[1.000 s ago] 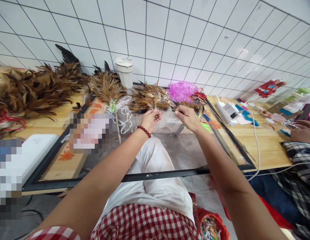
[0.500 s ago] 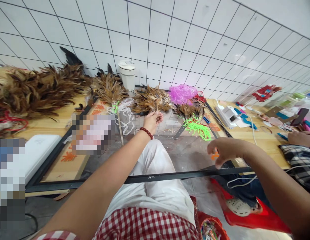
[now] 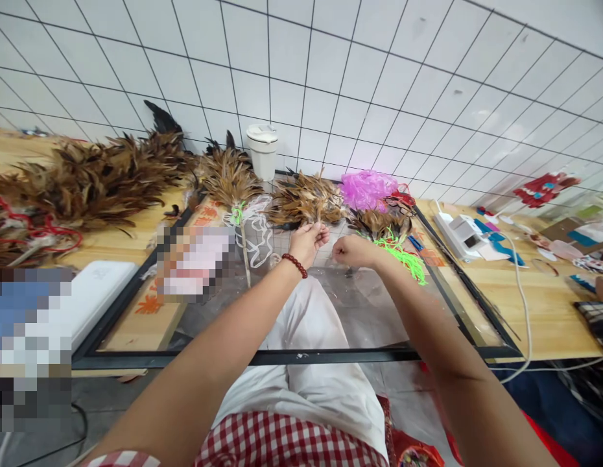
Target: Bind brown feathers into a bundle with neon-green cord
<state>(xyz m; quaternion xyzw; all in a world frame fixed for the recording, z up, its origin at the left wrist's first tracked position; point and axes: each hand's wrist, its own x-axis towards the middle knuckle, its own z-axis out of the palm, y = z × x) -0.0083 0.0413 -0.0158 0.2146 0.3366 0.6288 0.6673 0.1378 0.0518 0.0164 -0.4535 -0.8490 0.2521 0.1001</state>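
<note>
Since half a second before, our right hand (image 3: 353,251) had come back up from the near right edge of the glass table (image 3: 360,305) to the far middle, just beside our left hand (image 3: 308,239). The camera had also swung a little, so everything sat further right in view.

Our left hand, with a red bead bracelet (image 3: 295,264) at the wrist, was pinched shut on the quill ends of a small feather bunch (image 3: 306,202), which fanned away from us toward the wall. Our right hand was curled with fingers drawn together just right of it; we could not tell whether it gripped anything. The two hands were close but not touching.

Right of the right hand lay green cord (image 3: 403,256) by another feather tuft (image 3: 379,224), with a pink bag (image 3: 367,188) beyond. Left of the left hand stood a feather duster (image 3: 231,178) tied with white string (image 3: 257,227). A white cup (image 3: 262,150) stood against the tiled wall. A large feather pile (image 3: 87,178) covered the far left of the wooden bench. A white cable (image 3: 522,292) ran over the bench at right.
</note>
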